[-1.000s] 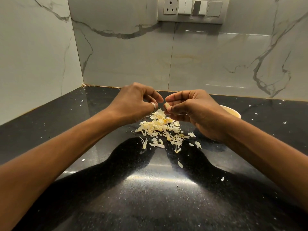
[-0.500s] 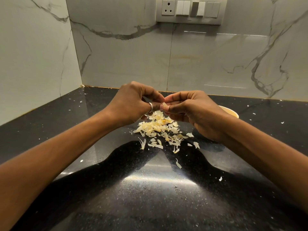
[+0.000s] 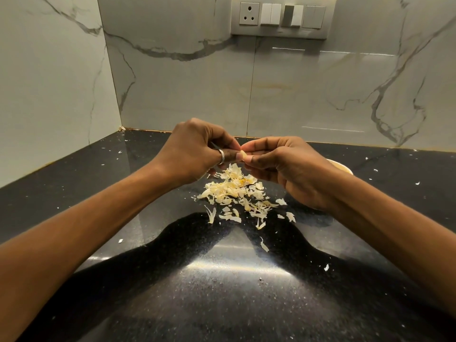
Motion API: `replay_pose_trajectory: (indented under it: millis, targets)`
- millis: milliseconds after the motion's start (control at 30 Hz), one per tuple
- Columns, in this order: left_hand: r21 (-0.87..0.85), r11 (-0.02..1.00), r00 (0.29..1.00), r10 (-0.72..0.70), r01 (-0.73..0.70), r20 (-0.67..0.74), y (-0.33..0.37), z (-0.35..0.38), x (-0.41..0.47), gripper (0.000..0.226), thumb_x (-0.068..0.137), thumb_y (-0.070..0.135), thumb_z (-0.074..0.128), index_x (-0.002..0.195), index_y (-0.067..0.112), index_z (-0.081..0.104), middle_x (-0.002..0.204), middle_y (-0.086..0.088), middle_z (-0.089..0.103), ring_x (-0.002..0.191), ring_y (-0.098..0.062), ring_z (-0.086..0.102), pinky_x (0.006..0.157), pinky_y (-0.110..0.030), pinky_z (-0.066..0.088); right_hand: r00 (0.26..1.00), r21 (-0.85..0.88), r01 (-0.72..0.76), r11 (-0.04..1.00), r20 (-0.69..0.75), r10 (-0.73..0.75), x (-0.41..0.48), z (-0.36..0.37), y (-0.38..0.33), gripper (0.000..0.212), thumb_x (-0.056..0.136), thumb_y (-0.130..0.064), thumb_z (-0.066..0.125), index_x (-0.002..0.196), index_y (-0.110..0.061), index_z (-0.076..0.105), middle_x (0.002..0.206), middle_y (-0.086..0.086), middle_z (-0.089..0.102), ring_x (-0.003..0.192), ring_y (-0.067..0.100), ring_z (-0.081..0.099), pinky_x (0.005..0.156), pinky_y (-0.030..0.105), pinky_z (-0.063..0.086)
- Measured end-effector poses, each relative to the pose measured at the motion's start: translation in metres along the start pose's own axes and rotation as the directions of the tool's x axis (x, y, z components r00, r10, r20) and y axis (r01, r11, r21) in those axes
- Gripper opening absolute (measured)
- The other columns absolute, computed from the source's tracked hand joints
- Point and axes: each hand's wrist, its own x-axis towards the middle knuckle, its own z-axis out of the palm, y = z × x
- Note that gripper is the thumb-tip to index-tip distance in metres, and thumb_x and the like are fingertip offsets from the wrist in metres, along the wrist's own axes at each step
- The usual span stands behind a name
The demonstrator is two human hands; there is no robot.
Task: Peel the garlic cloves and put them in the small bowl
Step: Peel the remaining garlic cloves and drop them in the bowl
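A small pale garlic clove (image 3: 243, 154) is pinched between the fingertips of both hands above the black counter. My left hand (image 3: 195, 150), with a silver ring on one finger, pinches it from the left. My right hand (image 3: 286, 166) holds it from the right with thumb and forefinger. Only a sliver of the clove shows. The small cream bowl (image 3: 341, 166) stands behind my right wrist, mostly hidden; just its far rim is visible.
A heap of papery garlic skins (image 3: 237, 193) lies on the counter (image 3: 222, 280) under my hands, with stray flakes scattered around. Marble-look walls meet in the corner at back left. A socket and switch panel (image 3: 281, 18) is on the back wall.
Both hands have stayed together over the skins, the fingertips working slightly on the clove. The view has tilted a little, so the hands sit lower relative to the wall panel.
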Motion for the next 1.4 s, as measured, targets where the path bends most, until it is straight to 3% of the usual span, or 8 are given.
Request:
replay_pose_trajectory:
  millis: [200, 367, 600, 733, 867, 1067, 1333, 1400]
  targets:
    - [0.035, 0.999, 0.999, 0.013, -0.015, 0.043, -0.002, 0.0033, 0.0011, 0.01, 0.086, 0.022, 0.074, 0.095, 0.018, 0.071, 0.075, 0.003, 0.069, 0.06, -0.011, 0.067, 0.058, -0.032, 0.061, 1.0, -0.033, -0.004, 0.999, -0.01, 0.003, -0.0011, -0.0017, -0.001, 0.017, 0.086, -0.003, 0.072, 0.102, -0.007, 0.075, 0.091, 0.004, 0.075, 0.081, 0.011, 0.068, 0.064, 0.021, 0.054]
    - [0.073, 0.997, 0.989, 0.001, -0.012, 0.146, -0.0033, 0.0044, 0.0007, 0.008, 0.092, 0.023, 0.067, 0.098, 0.018, 0.066, 0.077, -0.002, 0.069, 0.063, -0.018, 0.068, 0.06, -0.038, 0.061, 1.0, -0.035, -0.005, 0.999, 0.031, 0.006, -0.0009, -0.002, -0.0018, 0.018, 0.087, 0.001, 0.068, 0.102, -0.005, 0.075, 0.091, 0.007, 0.073, 0.079, 0.012, 0.066, 0.064, 0.019, 0.054]
    - [0.068, 0.997, 0.975, -0.044, 0.03, 0.219, -0.0017, 0.0047, 0.0002, 0.011, 0.094, 0.026, 0.064, 0.101, 0.018, 0.064, 0.082, -0.004, 0.069, 0.071, -0.016, 0.071, 0.061, -0.034, 0.062, 0.999, 0.01, -0.005, 1.0, 0.048, 0.005, -0.0009, -0.0011, 0.0001, 0.019, 0.089, 0.008, 0.065, 0.105, 0.003, 0.07, 0.091, 0.012, 0.072, 0.079, 0.016, 0.068, 0.064, 0.021, 0.056]
    - [0.066, 0.997, 0.967, -0.064, 0.049, 0.246, -0.001, 0.0031, 0.0005, 0.007, 0.096, 0.025, 0.064, 0.1, 0.019, 0.063, 0.082, -0.004, 0.069, 0.072, -0.017, 0.07, 0.061, -0.035, 0.062, 1.0, 0.008, -0.016, 1.0, 0.025, 0.016, -0.0015, -0.0007, 0.0001, 0.016, 0.089, 0.007, 0.065, 0.099, -0.003, 0.072, 0.091, 0.012, 0.073, 0.083, 0.019, 0.07, 0.066, 0.024, 0.057]
    - [0.052, 0.998, 0.961, -0.056, 0.044, 0.271, 0.0008, 0.0036, -0.0005, 0.004, 0.097, 0.023, 0.063, 0.099, 0.02, 0.063, 0.083, -0.002, 0.067, 0.07, -0.007, 0.068, 0.062, -0.033, 0.062, 1.0, 0.017, -0.021, 1.0, 0.004, 0.021, -0.0028, -0.0004, -0.0004, 0.013, 0.088, 0.001, 0.069, 0.095, -0.009, 0.073, 0.091, 0.008, 0.074, 0.084, 0.017, 0.071, 0.07, 0.025, 0.057]
    - [0.037, 0.998, 0.955, -0.061, 0.052, 0.29, 0.0032, 0.0043, -0.0014, 0.004, 0.097, 0.023, 0.063, 0.097, 0.019, 0.063, 0.08, 0.0, 0.065, 0.066, -0.003, 0.065, 0.062, -0.03, 0.061, 0.997, 0.106, -0.039, 0.994, -0.055, 0.045, -0.0044, -0.0008, -0.0036, 0.016, 0.089, -0.004, 0.069, 0.104, -0.006, 0.071, 0.088, 0.004, 0.076, 0.075, 0.011, 0.071, 0.07, 0.023, 0.057]
    - [0.063, 0.995, 0.944, -0.095, 0.079, 0.315, 0.0038, 0.0049, -0.0018, 0.005, 0.095, 0.024, 0.066, 0.096, 0.019, 0.065, 0.078, -0.001, 0.068, 0.069, -0.011, 0.066, 0.06, -0.026, 0.059, 0.994, 0.128, 0.007, 0.992, -0.105, 0.006, -0.0033, -0.0038, -0.0046, 0.014, 0.09, -0.005, 0.068, 0.102, -0.01, 0.073, 0.091, 0.004, 0.078, 0.083, 0.013, 0.071, 0.069, 0.022, 0.057]
    - [0.083, 0.994, 0.955, -0.087, 0.066, 0.284, 0.0025, 0.0041, -0.0021, 0.007, 0.093, 0.017, 0.069, 0.096, 0.022, 0.065, 0.08, 0.004, 0.068, 0.069, -0.006, 0.066, 0.059, -0.022, 0.056, 0.994, 0.122, 0.016, 0.992, -0.106, -0.003, -0.0032, -0.0034, -0.0041, 0.011, 0.089, -0.004, 0.07, 0.098, -0.009, 0.074, 0.091, 0.005, 0.077, 0.081, 0.013, 0.072, 0.067, 0.021, 0.057]
